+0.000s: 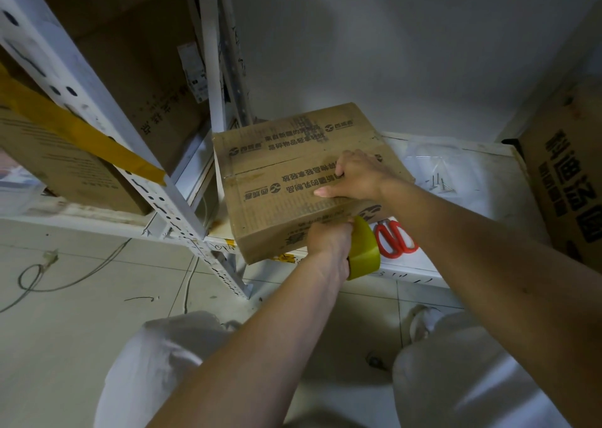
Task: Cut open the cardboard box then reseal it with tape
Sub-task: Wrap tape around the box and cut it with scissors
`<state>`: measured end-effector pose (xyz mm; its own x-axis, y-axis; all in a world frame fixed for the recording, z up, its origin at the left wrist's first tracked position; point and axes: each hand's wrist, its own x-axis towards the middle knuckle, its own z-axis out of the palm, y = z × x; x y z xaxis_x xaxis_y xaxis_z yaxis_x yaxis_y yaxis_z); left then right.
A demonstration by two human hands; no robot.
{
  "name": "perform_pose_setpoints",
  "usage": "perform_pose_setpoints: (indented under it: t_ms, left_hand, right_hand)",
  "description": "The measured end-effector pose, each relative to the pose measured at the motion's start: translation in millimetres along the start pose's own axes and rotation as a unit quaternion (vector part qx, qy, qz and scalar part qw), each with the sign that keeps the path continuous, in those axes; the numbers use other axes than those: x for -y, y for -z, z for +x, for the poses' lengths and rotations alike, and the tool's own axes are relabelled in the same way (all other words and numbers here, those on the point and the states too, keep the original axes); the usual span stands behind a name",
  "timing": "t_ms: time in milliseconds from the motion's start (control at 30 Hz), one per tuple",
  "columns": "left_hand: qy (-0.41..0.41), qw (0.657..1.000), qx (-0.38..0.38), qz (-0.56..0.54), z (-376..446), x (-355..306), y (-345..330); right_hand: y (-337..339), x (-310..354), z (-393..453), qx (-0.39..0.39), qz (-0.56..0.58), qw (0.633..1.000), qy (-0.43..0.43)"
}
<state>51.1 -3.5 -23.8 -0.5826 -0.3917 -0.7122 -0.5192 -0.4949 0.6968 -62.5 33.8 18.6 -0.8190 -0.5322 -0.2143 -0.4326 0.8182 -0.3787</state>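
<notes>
On the white shelf (pixel 482 180), hands steady a cardboard box (pixel 293 180).

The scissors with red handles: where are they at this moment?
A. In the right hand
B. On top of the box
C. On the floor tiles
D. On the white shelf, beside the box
D: the scissors lie on the white shelf beside the box, and neither hand holds them.
</notes>
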Motion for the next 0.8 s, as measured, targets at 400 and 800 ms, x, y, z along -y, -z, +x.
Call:
perform_pose_setpoints:
  t_ms: [400, 800]
  left_hand:
    - [-0.022, 1.0, -0.014, -0.015, -6.2, 7.8, 1.4]
    - [0.042, 0.998, -0.044, -0.03, 16.4, 4.1, -1.7]
  right_hand:
    - [8.0, -19.9, 0.1, 0.039, 0.02, 0.997, 0.057]
    - [5.4, -17.6, -1.8, 0.055, -0.027, 0.996, 0.07]
